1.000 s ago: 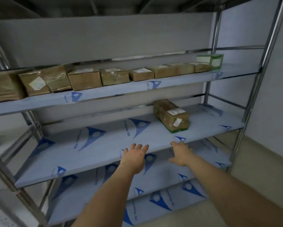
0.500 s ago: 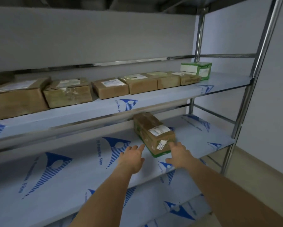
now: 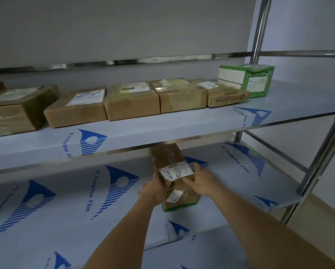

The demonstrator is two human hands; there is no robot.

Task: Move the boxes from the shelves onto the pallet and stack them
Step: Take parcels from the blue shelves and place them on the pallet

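A long brown cardboard box (image 3: 167,157) with white labels and a green bottom edge lies on the middle shelf (image 3: 65,206), its far end under the shelf above. My left hand (image 3: 155,189) grips its near left corner, thumb across the front face. My right hand (image 3: 200,181) holds its right side, fingers along the edge and thumb on the front. The upper shelf (image 3: 162,129) carries a row of several brown boxes (image 3: 131,101) and a green-and-white box (image 3: 246,80) at the right end. No pallet is in view.
Blue-printed protective film covers the shelves. Steel uprights (image 3: 321,154) stand at the rack's right end, with a pale wall behind. A lower shelf (image 3: 211,251) shows beneath my forearms. A strip of floor (image 3: 331,208) lies at the right.
Both hands went from hovering open before the shelf to reaching forward and taking hold of the lone box on the middle shelf. The view has moved closer to the rack.
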